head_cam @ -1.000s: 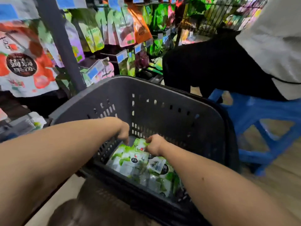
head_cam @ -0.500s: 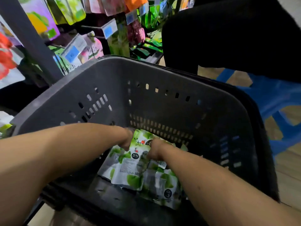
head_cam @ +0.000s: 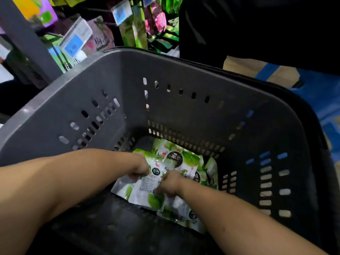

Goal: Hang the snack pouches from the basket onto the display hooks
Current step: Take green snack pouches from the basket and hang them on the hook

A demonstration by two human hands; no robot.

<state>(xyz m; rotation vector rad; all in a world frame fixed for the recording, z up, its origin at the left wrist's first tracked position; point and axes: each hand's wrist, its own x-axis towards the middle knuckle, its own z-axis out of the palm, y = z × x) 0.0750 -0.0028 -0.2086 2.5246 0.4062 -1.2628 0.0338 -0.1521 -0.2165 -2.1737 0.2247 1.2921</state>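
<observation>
Grey plastic basket (head_cam: 184, 74), deep, slotted walls, seen from above. Green-and-white snack pouches (head_cam: 185, 159) lie flat and overlapping on its floor, bunched toward the far right corner; the near left of the floor is bare. Both arms reach down in. Left hand (head_cam: 142, 167) has its fingers curled onto the upper left edge of the top pouch (head_cam: 147, 188). Right hand (head_cam: 169, 183) is also curled and grips the same pouch at its right edge, though the fingertips are tucked under and how many pouches it has I cannot tell. That pouch lies printed back up between the two hands, its long axis running away from the person, the far end under the left hand. Probably the hanging end, but no hole shows. Beyond the far rim, up and to the left, hang displayed packs (head_cam: 137, 30) and blue price tags (head_cam: 76, 43); the display hooks themselves I cannot make out. So the lift goes up and far-left, and the left hand sits nearer that side. Someone in black (head_cam: 257, 24) stands at the far right, by a blue stool (head_cam: 322, 85).
</observation>
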